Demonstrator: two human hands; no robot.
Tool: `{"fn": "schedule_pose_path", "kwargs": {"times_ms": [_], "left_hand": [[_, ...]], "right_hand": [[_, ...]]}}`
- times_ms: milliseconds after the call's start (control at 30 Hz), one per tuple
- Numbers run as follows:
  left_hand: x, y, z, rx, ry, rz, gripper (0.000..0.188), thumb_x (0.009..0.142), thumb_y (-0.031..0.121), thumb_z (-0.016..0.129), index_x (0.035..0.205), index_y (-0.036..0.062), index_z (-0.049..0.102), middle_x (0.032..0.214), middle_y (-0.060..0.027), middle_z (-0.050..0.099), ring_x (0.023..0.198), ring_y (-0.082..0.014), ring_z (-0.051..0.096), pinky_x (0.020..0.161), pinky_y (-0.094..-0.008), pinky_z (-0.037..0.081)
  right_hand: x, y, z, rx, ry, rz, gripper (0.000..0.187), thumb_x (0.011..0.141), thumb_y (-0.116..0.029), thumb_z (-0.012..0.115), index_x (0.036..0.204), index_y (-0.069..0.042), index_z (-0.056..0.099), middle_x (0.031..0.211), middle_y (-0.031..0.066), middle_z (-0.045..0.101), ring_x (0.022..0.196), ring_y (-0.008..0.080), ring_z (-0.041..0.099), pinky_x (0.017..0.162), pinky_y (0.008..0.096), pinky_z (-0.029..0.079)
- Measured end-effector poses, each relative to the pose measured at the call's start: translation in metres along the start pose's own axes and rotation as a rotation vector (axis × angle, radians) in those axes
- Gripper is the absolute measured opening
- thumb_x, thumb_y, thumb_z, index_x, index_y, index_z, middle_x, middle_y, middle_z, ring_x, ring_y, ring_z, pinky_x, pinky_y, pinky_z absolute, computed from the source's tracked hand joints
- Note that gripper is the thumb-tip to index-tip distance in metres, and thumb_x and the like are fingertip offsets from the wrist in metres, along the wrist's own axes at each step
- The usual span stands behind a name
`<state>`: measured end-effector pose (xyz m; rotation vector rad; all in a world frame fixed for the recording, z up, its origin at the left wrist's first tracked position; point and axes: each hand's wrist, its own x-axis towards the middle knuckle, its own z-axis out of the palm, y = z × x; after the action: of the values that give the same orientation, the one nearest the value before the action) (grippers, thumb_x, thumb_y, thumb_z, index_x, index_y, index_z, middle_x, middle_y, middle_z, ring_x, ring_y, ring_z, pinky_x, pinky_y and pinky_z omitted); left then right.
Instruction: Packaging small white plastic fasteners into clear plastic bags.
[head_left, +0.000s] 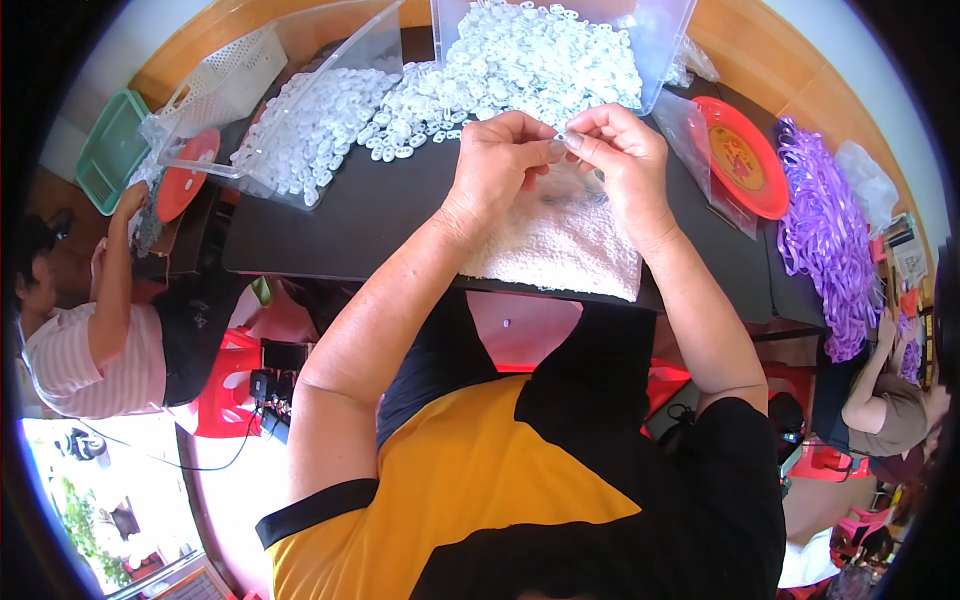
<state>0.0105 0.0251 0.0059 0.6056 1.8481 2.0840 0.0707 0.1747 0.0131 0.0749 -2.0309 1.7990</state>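
Note:
My left hand and my right hand meet above the dark table, thumbs and fingertips pinched together. Between them is a small whitish plastic piece, mostly covered by the fingers. It resembles the white oval pieces with holes heaped just beyond my hands, though its exact shape is hard to make out. Below my hands a white terry towel lies at the table's front edge.
A clear plastic bin on its side spills more pieces at left. To the right are a red plate, a clear bag and a heap of purple ribbons. One person works at far left, another at far right.

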Motion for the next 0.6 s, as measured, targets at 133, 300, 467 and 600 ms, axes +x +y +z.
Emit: {"fn": "schedule_pose_path", "kwargs": {"times_ms": [133, 300, 467, 600], "left_hand": [[0.0, 0.0, 0.0, -0.087, -0.029, -0.037, 0.006, 0.083, 0.003, 0.068, 0.086, -0.0009, 0.064, 0.072, -0.004, 0.064, 0.058, -0.0067, 0.054, 0.049, -0.0205, 0.043], [-0.002, 0.003, 0.001, -0.177, -0.065, -0.052, 0.006, 0.086, 0.006, 0.067, 0.086, 0.0003, 0.063, 0.073, -0.0044, 0.065, 0.058, -0.0066, 0.054, 0.051, -0.0203, 0.043], [0.0, 0.0, 0.0, -0.126, -0.025, -0.093, 0.008, 0.089, 0.011, 0.064, 0.089, 0.0026, 0.062, 0.075, -0.003, 0.063, 0.061, -0.0082, 0.054, 0.054, -0.0217, 0.043], [0.001, -0.003, -0.001, -0.106, -0.015, -0.09, 0.009, 0.089, 0.012, 0.063, 0.089, 0.0027, 0.062, 0.074, -0.0027, 0.062, 0.062, -0.0084, 0.054, 0.055, -0.0221, 0.043]], "right_hand": [[0.0, -0.001, -0.001, 0.035, 0.024, 0.003, 0.004, 0.084, -0.003, 0.066, 0.088, -0.004, 0.064, 0.082, -0.0013, 0.063, 0.073, 0.0051, 0.056, 0.062, 0.0208, 0.045], [0.0, -0.001, -0.002, 0.046, 0.009, -0.001, 0.005, 0.084, -0.004, 0.065, 0.089, -0.004, 0.064, 0.082, -0.001, 0.063, 0.074, 0.0053, 0.057, 0.063, 0.0207, 0.045], [0.002, -0.004, -0.005, 0.011, -0.044, 0.038, 0.005, 0.086, -0.006, 0.064, 0.09, -0.004, 0.064, 0.079, -0.0014, 0.063, 0.072, 0.0054, 0.056, 0.062, 0.0205, 0.043], [0.003, -0.004, -0.012, -0.031, -0.023, 0.052, 0.007, 0.087, -0.009, 0.064, 0.092, -0.003, 0.064, 0.076, -0.0017, 0.062, 0.07, 0.0053, 0.054, 0.062, 0.0212, 0.042]]}}
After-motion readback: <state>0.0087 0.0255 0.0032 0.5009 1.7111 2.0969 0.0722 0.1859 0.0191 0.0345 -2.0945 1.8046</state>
